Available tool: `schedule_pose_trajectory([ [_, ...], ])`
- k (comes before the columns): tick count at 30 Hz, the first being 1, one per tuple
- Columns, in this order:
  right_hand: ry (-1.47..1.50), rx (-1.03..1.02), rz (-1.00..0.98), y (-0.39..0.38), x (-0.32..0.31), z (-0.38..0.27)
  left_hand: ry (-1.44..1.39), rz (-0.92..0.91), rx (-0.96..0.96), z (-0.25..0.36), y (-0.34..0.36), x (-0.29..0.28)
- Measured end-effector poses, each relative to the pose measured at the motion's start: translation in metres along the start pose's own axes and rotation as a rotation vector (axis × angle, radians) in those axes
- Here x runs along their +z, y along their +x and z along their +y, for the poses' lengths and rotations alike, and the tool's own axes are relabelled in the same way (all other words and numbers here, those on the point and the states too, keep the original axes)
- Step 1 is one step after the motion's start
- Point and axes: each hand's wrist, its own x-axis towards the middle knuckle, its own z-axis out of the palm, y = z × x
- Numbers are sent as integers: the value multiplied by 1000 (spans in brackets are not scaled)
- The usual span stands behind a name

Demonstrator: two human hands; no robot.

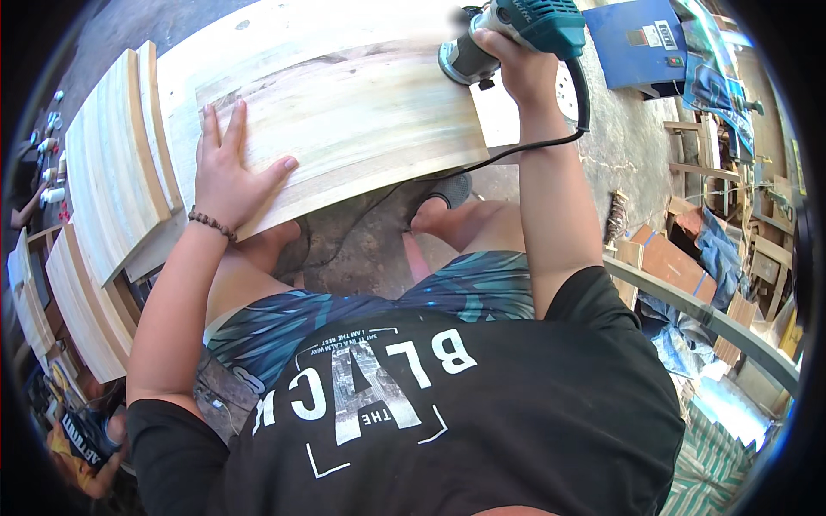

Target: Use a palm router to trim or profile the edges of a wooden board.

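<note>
A pale wooden board (361,112) lies flat on a white worktop (185,73). My left hand (232,168) rests on the board's left part, palm down with the fingers spread. At the far right corner of the board, my right hand (516,64) is wrapped round a trim router (486,52) with a teal motor housing and a metal body. The router's round base sits at the board's right edge; its bit is hidden. From its top a black cord (583,103) loops down past my right forearm and runs under the board.
Stacked boards (112,163) stand left of the worktop, with more boards (86,301) nearer. A blue machine box (637,43) is on the floor at the far right. Wood scraps (680,258) and a metal rail (705,314) lie right. Another person (90,439) is at lower left.
</note>
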Motion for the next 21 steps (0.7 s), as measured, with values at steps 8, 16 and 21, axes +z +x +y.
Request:
schedule_pose_trajectory([
  [8, 145, 172, 37, 41, 19, 9, -17, -20, -18, 0, 2, -2],
  [16, 229, 59, 51, 75, 29, 20, -42, -5, 10, -1, 2, 0],
  [21, 355, 30, -93, 101, 39, 25, -19, -8, 1, 4, 2, -1],
])
